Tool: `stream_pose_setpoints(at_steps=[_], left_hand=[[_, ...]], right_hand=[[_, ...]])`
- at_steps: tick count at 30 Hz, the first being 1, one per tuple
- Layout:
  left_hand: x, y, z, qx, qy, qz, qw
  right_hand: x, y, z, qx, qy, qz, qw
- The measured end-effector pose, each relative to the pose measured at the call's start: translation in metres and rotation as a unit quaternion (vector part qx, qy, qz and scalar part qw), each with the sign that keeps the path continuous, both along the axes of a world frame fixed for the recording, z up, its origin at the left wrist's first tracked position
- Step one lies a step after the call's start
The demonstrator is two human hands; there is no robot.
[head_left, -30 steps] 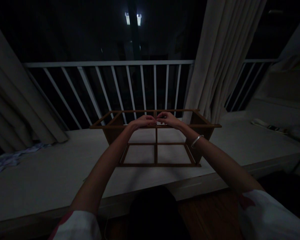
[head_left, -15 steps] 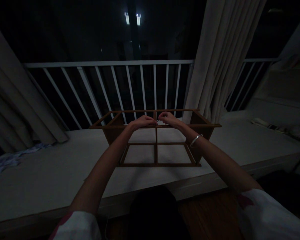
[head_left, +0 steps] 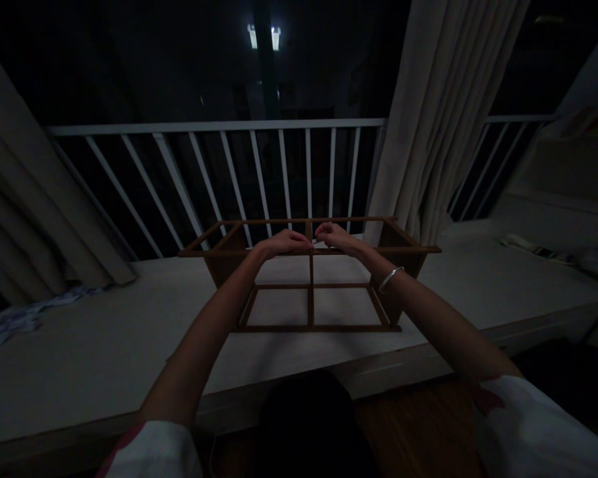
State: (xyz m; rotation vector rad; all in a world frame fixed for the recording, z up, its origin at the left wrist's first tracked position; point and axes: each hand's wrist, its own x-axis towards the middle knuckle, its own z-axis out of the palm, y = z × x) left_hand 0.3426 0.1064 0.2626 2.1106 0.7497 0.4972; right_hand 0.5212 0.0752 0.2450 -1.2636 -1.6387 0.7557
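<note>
A brown wooden rack frame [head_left: 311, 309] lies on the pale ledge, with a divider at its middle. My left hand [head_left: 285, 242] rests on its upper front rail, fingers closed around the rail just left of the divider. Just right of it, my right hand [head_left: 333, 237] is pinched around a small, thin metal tool [head_left: 317, 241]. The tool's tip points at the joint of rail and divider, close to my left fingertips. Its exact kind is too small and dark to tell. A silver bangle [head_left: 391, 279] circles my right wrist.
Behind the rack stands a white railing [head_left: 219, 127] before a dark window. Beige curtains [head_left: 428, 119] hang at both sides. The pale ledge [head_left: 129, 332] carries a checked cloth [head_left: 14, 322] at the left and a strap-like item [head_left: 533, 249] at the right.
The thin metal tool in my right fingers has turned slightly at the joint. My left hand and the rack have stayed in place.
</note>
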Motion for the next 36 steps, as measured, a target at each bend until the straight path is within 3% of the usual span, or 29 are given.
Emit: stream_pose_setpoints(at_steps=[18, 36], left_hand=[[0.002, 0.003, -0.001, 0.061, 0.020, 0.004, 0.998], [0.002, 0.003, -0.002, 0.017, 0.014, -0.022, 1.000]], right_hand=[[-0.004, -0.014, 0.008, 0.020, -0.009, 0.067, 0.997], [-0.005, -0.021, 0.012, -0.002, 0.023, 0.138, 0.990]])
